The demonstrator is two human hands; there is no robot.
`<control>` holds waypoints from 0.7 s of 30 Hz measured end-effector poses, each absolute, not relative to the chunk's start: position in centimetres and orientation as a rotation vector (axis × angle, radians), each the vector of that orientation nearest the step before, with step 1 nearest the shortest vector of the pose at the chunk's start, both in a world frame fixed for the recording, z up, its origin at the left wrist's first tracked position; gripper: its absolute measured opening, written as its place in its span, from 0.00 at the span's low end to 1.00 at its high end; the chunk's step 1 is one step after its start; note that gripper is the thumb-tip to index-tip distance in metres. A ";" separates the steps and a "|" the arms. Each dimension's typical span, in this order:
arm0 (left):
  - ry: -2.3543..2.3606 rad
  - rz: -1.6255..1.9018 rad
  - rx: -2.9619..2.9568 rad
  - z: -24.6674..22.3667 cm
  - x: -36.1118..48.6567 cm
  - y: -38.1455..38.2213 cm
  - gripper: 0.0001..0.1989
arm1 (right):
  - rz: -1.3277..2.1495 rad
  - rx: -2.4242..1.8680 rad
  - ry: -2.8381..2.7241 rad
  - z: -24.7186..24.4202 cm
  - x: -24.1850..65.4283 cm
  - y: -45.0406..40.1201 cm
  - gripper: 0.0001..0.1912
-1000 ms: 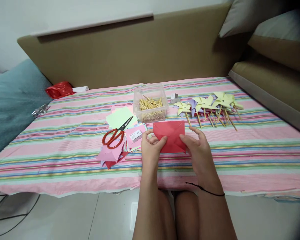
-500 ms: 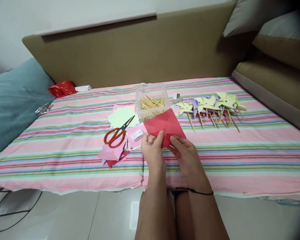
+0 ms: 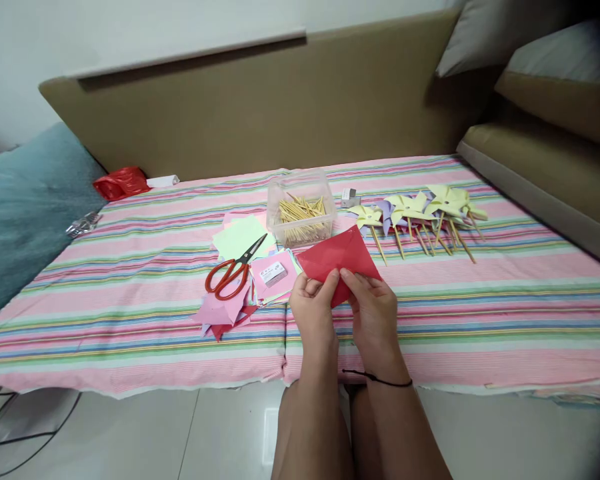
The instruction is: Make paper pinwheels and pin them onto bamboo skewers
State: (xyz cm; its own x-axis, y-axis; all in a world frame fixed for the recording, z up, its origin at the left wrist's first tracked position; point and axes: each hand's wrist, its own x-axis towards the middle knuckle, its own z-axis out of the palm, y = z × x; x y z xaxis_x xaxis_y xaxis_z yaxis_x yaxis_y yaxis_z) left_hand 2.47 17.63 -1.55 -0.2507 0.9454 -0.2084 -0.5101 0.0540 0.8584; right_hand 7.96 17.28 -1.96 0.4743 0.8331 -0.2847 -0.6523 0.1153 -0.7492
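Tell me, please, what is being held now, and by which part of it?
A red paper sheet, held by its near part: the left hand and right hand grip it side by side, thumbs on top.

The bare left hand (image 3: 314, 308) and bare right hand (image 3: 377, 313) meet closely, each in a pinching grip. The left thumb (image 3: 330, 283) slants up to the right and the right thumb (image 3: 353, 281) up to the left, their tips side by side. The other left fingers (image 3: 305, 285) curl in to the left of that thumb; the right ones bend, partly hidden, to the right of theirs. Below the fingers, the left forearm (image 3: 313, 407) rises almost straight, while the right forearm (image 3: 405, 420) leans inward from the lower right. Both wrists lie just below the palms.
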 end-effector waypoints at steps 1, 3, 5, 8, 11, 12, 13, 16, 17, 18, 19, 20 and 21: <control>1.077 1.507 0.565 -1.6 2.5 17.6 0.15 | 1.088 -0.950 -0.227 -2.0 8.0 17.3 0.14; 1.073 1.487 0.570 -1.5 2.5 17.5 0.15 | 1.054 -0.953 -0.227 -2.1 8.2 17.3 0.15; 1.054 1.470 0.570 -1.4 2.5 17.5 0.15 | 1.032 -0.966 -0.243 -2.3 8.3 17.3 0.17; 1.038 1.448 0.574 -1.3 2.5 17.4 0.15 | 1.010 -0.976 -0.278 -2.5 8.4 17.4 0.19; 1.053 1.456 0.580 -1.2 2.6 17.3 0.15 | 0.993 -0.953 -0.287 -2.5 8.3 17.4 0.23; 1.048 1.462 0.579 -1.1 2.6 17.2 0.15 | 0.989 -0.944 -0.287 -2.5 8.3 17.5 0.25; 1.040 1.465 0.576 -1.0 2.6 17.2 0.15 | 0.984 -0.940 -0.288 -2.6 8.3 17.5 0.26; 1.023 1.463 0.553 -0.6 2.6 17.2 0.16 | 0.980 -0.961 -0.298 -2.7 8.4 17.5 0.29; 1.023 1.464 0.542 -0.5 2.6 17.2 0.17 | 0.982 -0.971 -0.302 -2.7 8.5 17.5 0.30; 1.026 1.470 0.533 -0.4 2.6 17.2 0.18 | 0.984 -0.977 -0.305 -2.8 8.5 17.5 0.31; 1.033 1.481 0.524 -0.4 2.6 17.2 0.18 | 0.987 -0.978 -0.307 -2.8 8.6 17.5 0.32; 1.041 1.490 0.515 -0.4 2.6 17.3 0.19 | 0.989 -0.975 -0.309 -2.8 8.7 17.5 0.32; 1.050 1.499 0.507 -0.4 2.6 17.3 0.19 | 0.990 -0.971 -0.310 -2.8 8.7 17.5 0.33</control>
